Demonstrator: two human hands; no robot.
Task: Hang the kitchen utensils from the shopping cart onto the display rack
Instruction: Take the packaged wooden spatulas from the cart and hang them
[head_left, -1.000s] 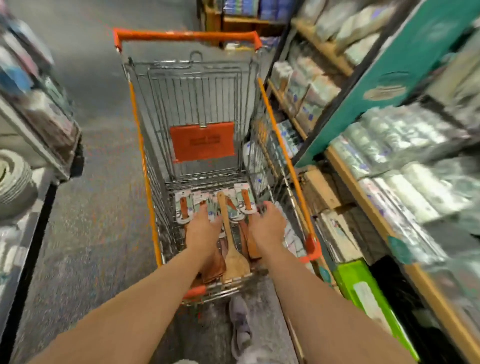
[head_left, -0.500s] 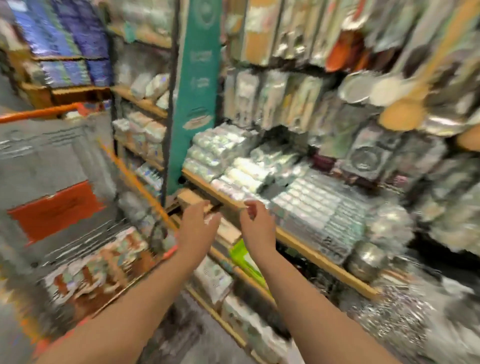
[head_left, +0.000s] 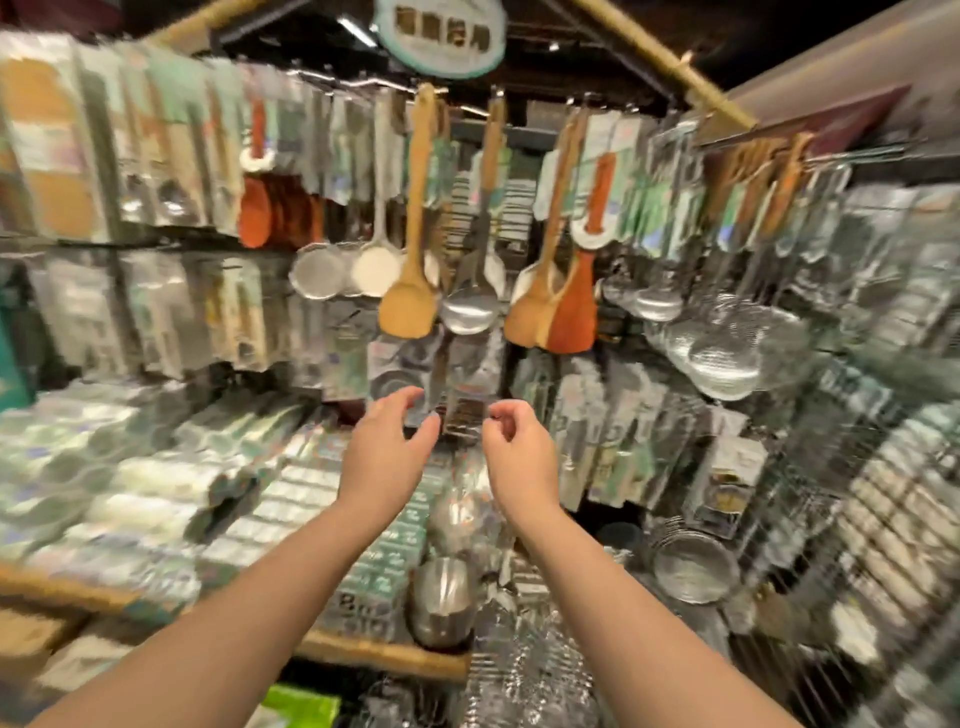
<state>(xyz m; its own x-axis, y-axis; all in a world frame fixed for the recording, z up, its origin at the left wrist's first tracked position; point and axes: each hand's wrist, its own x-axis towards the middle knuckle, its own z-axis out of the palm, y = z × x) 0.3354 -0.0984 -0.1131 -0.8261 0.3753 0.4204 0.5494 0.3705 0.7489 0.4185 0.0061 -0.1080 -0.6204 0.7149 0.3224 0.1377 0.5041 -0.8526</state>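
Before the display rack (head_left: 511, 208), left hand (head_left: 384, 452) and right hand (head_left: 519, 452) raised — fingers loosely curled, holding nothing (view blurred).

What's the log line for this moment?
left hand: raised before wire display rack, loosely curled, empty | right hand: likewise, empty | light wooden spatula: hanging above both hands | shopping cart: out of view

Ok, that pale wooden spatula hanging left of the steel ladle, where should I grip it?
Take the wooden spatula by its handle, just above the blade, reaching from the front and below. It hangs upright, blade down, with the steel ladle close on its right and a round skimmer on its left, so a sideways approach looks crowded.
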